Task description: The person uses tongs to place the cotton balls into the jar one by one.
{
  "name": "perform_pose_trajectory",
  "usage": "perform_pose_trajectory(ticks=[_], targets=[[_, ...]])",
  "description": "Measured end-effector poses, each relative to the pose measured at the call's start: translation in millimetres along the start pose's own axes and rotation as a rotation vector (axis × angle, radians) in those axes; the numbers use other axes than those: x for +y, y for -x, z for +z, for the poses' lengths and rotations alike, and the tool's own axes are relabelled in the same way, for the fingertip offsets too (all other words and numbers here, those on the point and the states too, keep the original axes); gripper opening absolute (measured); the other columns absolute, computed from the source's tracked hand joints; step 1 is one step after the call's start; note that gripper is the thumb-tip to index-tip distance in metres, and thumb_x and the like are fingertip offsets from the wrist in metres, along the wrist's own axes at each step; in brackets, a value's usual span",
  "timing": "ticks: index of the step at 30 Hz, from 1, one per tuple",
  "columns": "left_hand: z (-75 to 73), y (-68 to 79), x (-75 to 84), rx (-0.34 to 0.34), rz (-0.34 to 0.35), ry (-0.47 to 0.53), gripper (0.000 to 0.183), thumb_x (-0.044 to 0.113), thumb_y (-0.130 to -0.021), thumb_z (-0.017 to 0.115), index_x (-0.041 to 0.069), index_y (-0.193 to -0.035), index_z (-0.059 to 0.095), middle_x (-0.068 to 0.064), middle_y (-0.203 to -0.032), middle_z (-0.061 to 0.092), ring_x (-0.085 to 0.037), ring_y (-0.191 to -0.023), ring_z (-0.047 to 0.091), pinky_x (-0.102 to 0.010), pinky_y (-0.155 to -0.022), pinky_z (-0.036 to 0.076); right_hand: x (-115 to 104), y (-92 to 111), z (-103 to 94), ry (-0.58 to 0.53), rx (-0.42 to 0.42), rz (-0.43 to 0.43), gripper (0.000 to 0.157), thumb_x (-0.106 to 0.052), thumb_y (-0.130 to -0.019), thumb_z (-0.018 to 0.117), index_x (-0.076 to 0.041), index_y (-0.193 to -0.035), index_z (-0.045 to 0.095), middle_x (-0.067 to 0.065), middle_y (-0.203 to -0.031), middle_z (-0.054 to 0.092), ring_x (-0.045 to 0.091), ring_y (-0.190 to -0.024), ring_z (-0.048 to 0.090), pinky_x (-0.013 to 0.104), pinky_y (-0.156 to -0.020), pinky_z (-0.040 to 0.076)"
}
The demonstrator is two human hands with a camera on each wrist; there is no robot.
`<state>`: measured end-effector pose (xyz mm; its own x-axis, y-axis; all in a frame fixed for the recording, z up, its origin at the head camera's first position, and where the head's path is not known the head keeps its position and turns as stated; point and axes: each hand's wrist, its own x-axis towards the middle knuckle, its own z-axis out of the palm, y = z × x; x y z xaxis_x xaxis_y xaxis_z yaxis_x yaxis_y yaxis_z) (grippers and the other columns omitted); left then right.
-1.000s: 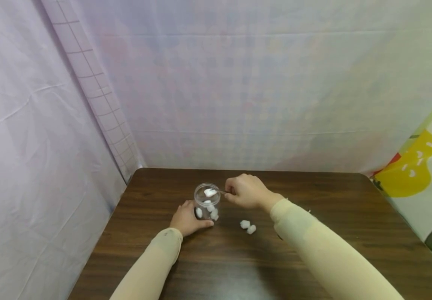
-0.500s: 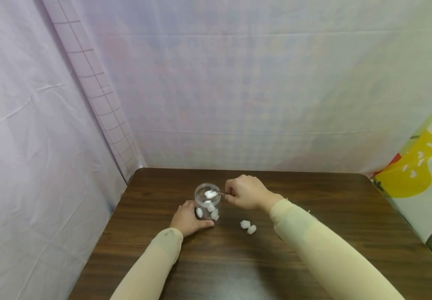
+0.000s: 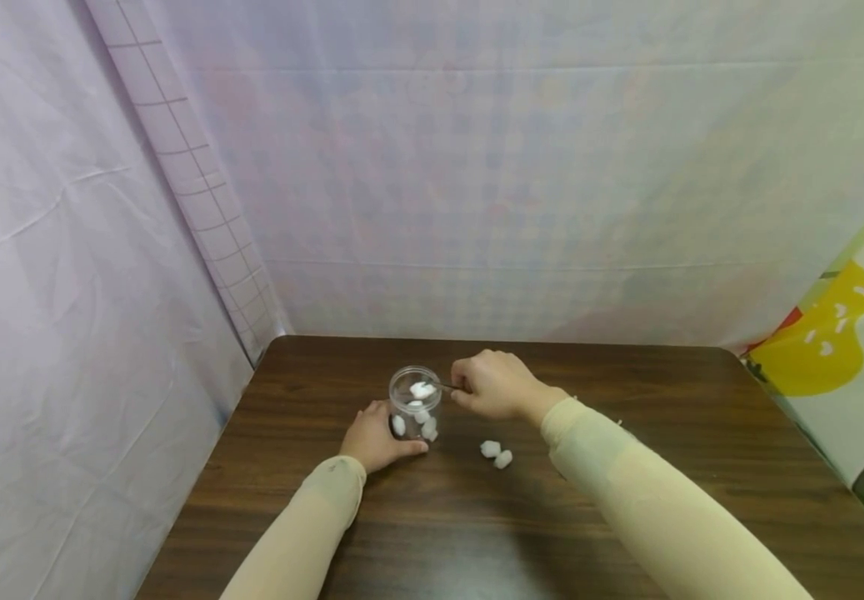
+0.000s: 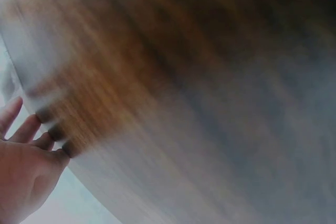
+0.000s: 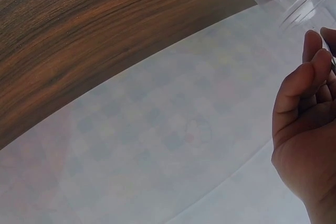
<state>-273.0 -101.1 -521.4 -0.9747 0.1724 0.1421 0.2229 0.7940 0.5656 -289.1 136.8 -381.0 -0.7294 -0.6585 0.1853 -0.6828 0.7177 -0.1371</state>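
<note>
A clear plastic jar [image 3: 415,410] stands upright near the far edge of a dark wood-grain desk [image 3: 417,537], left of the desk's middle. The person's left hand [image 3: 373,442] holds it low on its left side, the grip spread around the wall with the thumb stretched across the front near the base. The right hand [image 3: 493,383] is beside the jar's mouth, its grip pinching a thin, tweezer-like tool [image 3: 446,385] between thumb and curled fingers. The tool reaches across the rim, and its tip meets a white cotton ball [image 3: 422,389] in the mouth of the jar; whether the tip clasps it or only touches it, I cannot tell. Several more cotton balls [image 3: 429,429] are lower down inside, seen through the wall. Two loose cotton balls [image 3: 497,454] lie side by side on the desk, to the right of the jar and on the near side of the right hand.

Pale yellow sleeves [image 3: 292,525] cover both forearms. Behind the desk hangs a faintly checked backdrop [image 3: 506,183], with a white curtain [image 3: 64,333] on the left and a yellow printed shape [image 3: 814,350] on the cloth at right.
</note>
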Motion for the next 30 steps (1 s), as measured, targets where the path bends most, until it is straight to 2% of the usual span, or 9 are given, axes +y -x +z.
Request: perform_pose_trajectory(ticks=[9, 18, 26, 30], targets=[[0.6, -0.3, -0.4, 0.003, 0.011, 0.003, 0.094, 0.064, -0.067, 0.083, 0.006, -0.136, 0.055, -0.015, -0.128, 0.059, -0.034, -0.122, 0.055, -0.059, -0.114, 0.026, 2, 2, 0.1, 0.003, 0.005, -0.009, 0.015, -0.028, -0.089, 0.070, -0.024, -0.078, 0.061, -0.015, -0.061, 0.051, 0.005, -0.050, 0.047, 0.025, -0.042, 0.039], [2.6, -1.0, -2.5, 0.008, 0.002, -0.025, 0.091, 0.067, -0.066, 0.082, 0.009, -0.132, 0.058, -0.013, -0.128, 0.059, -0.032, -0.122, 0.055, -0.057, -0.115, 0.027, 4, 8, -7.8, 0.002, 0.021, 0.024, 0.013, -0.028, -0.089, 0.070, -0.022, -0.081, 0.063, -0.014, -0.061, 0.052, 0.006, -0.050, 0.047, 0.027, -0.042, 0.038], [0.8, 0.4, -0.9, 0.006, 0.000, -0.016, 0.088, 0.065, -0.067, 0.083, 0.008, -0.130, 0.059, -0.014, -0.128, 0.059, -0.032, -0.122, 0.055, -0.057, -0.115, 0.025, 23, 25, -10.6, -0.021, 0.013, 0.079, 0.013, -0.029, -0.091, 0.069, -0.023, -0.083, 0.062, -0.013, -0.060, 0.051, 0.007, -0.049, 0.046, 0.027, -0.042, 0.038], [0.6, 0.6, -0.7, 0.007, 0.002, -0.021, 0.089, 0.065, -0.067, 0.083, 0.008, -0.130, 0.059, -0.014, -0.129, 0.059, -0.033, -0.122, 0.055, -0.057, -0.115, 0.025, 37, 39, -5.8, -0.032, -0.041, 0.105, 0.013, -0.029, -0.091, 0.069, -0.022, -0.083, 0.063, -0.012, -0.062, 0.052, 0.008, -0.051, 0.046, 0.027, -0.044, 0.038]])
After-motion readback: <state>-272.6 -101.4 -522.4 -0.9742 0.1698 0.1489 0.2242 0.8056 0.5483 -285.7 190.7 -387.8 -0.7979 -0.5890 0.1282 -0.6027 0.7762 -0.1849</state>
